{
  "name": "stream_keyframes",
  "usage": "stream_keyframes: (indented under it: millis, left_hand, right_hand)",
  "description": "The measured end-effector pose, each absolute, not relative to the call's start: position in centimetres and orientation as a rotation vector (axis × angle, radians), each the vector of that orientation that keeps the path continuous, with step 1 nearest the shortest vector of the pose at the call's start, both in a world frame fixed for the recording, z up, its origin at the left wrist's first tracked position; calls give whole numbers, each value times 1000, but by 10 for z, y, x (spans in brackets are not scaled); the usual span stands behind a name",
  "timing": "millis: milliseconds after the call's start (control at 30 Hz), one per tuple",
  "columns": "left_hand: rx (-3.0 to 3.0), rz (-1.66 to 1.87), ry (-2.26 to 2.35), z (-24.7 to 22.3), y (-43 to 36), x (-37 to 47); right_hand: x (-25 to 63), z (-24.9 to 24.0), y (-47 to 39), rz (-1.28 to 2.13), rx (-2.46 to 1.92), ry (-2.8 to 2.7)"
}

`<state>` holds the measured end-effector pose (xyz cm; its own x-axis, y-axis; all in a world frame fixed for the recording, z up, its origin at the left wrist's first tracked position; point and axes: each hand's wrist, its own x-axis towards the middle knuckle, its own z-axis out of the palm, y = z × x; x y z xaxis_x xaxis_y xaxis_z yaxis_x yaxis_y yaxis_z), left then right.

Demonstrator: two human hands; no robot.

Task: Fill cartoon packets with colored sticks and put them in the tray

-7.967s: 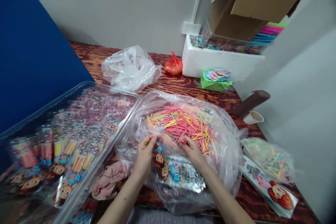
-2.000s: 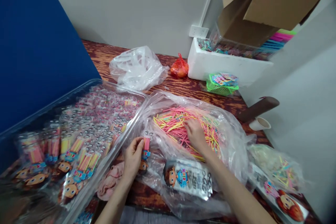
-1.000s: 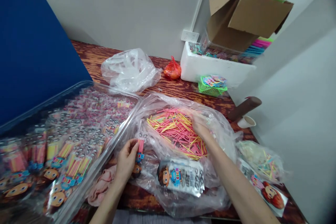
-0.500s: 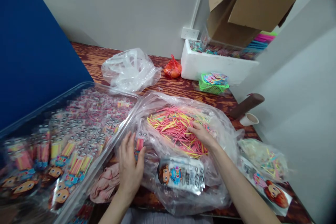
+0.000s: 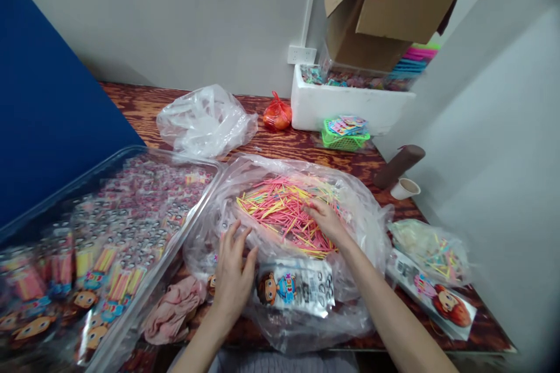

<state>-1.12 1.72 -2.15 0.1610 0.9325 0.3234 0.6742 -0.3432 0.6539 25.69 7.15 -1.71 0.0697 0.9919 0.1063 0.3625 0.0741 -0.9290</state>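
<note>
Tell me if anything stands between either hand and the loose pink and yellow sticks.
A fold of the clear plastic bag lies between the left hand and the sticks. Nothing visible blocks the right hand, at the pile.

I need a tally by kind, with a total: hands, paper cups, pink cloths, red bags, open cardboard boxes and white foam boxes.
Hands: 2 (left hand, right hand)
Paper cup: 1
Pink cloth: 1
Red bag: 1
Open cardboard box: 1
White foam box: 1
Total: 7
</note>
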Motion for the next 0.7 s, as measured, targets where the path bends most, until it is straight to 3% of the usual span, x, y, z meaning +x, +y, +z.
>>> stream_keyframes:
  millis: [300, 467, 600, 700]
  left_hand:
    - [2115, 991, 1472, -6, 15, 0]
    - [2229, 1138, 1304, 6, 7, 31]
    - [2489, 859, 965, 1, 2, 48]
    - [2380, 839, 1016, -7, -7, 48]
  right_hand:
    - [235, 0, 45, 566, -1482, -1604]
    - [196, -16, 13, 856, -1336, -1515]
    - [182, -35, -2, 1019, -1174, -1321]
    - [190, -38, -8, 1049, -1230, -1271]
